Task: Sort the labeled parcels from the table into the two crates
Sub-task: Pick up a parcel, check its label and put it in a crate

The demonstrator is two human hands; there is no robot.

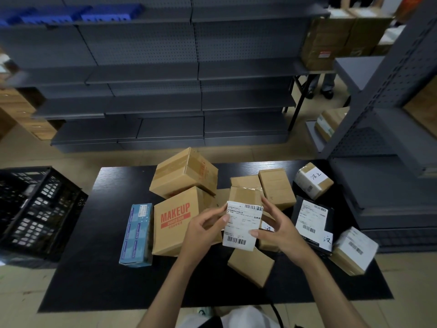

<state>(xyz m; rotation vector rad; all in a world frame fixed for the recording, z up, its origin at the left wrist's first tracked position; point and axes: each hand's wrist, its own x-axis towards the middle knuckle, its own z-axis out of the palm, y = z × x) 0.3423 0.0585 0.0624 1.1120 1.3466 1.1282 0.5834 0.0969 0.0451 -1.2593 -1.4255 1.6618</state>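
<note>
Grey metal shelving [151, 74] fills the background, blue bins [111, 13] on its top shelf. Stacked cartons [331, 41] sit right; possibly someone's shoes [327, 93] below them.

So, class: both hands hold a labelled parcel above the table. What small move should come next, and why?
Probably read the label, then carry the parcel left toward the black crate. The left hand and right hand grip it with the white shipping label facing up, and that crate is the only one in view. Which crate the label calls for cannot be told.
</note>
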